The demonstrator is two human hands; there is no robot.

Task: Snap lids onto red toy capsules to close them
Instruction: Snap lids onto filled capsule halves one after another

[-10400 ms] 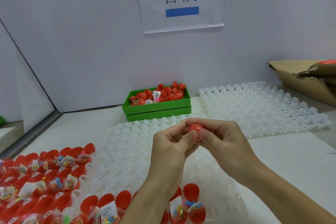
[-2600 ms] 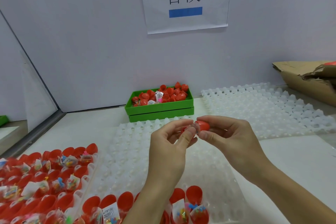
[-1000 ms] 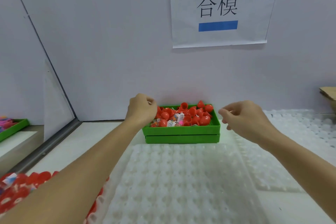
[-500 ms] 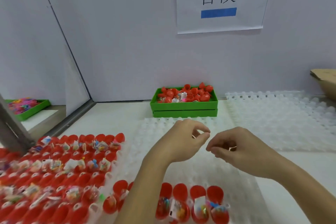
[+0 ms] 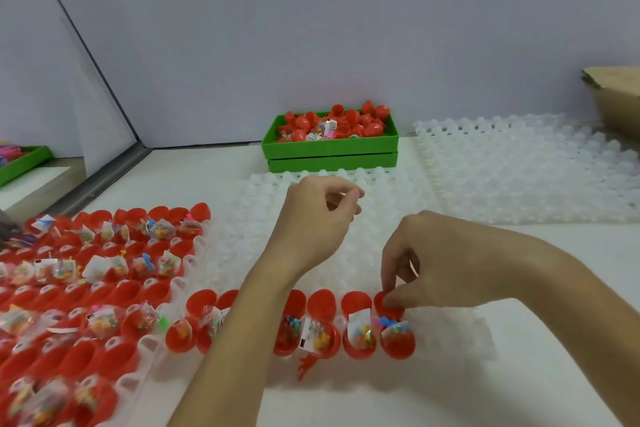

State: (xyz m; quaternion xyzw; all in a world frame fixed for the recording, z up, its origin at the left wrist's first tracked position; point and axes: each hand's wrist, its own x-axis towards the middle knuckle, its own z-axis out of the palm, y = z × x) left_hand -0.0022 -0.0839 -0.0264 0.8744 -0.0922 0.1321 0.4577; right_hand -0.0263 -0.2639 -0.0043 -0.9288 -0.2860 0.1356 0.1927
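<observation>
Right hand (image 5: 436, 260), lower right of frame: grip pinches the rim of the rightmost open red capsule (image 5: 394, 329) in the white tray (image 5: 450, 340)'s near row. Left hand (image 5: 311, 222), centre: fingers loosely curled, hold nothing, above the tray. Green bin (image 5: 329, 149) of red lids sits at the wall, upper centre on the counter (image 5: 194, 163).

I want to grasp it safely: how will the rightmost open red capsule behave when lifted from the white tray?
The capsule looks like thin, hollow plastic, so probably light. Its rounded body may roll once out of the white tray. Its open lid may swing, and the toy packet could spill.
</observation>
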